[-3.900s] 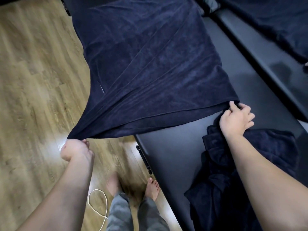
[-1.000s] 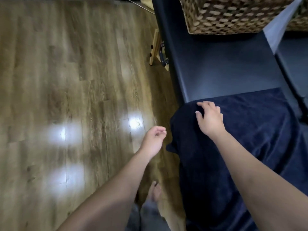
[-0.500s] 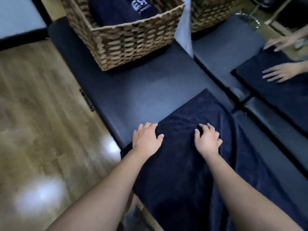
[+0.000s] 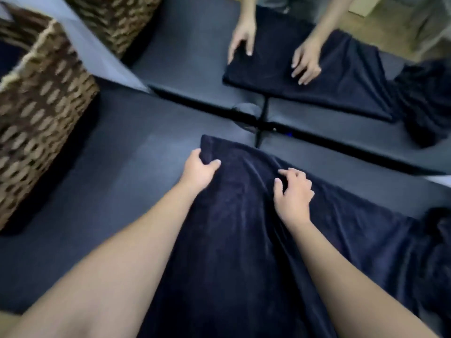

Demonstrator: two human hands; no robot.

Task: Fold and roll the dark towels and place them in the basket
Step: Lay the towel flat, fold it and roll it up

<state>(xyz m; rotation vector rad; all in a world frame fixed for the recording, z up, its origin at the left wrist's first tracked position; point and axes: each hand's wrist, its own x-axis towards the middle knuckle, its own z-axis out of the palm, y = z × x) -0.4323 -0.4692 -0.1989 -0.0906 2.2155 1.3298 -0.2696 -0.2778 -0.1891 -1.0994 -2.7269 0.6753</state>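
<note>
Plush cloth towel, coarse woven basket, seemingly matt padded table

left hand now gripping dark towel corner, right hand fingers curled, previously flat
</note>
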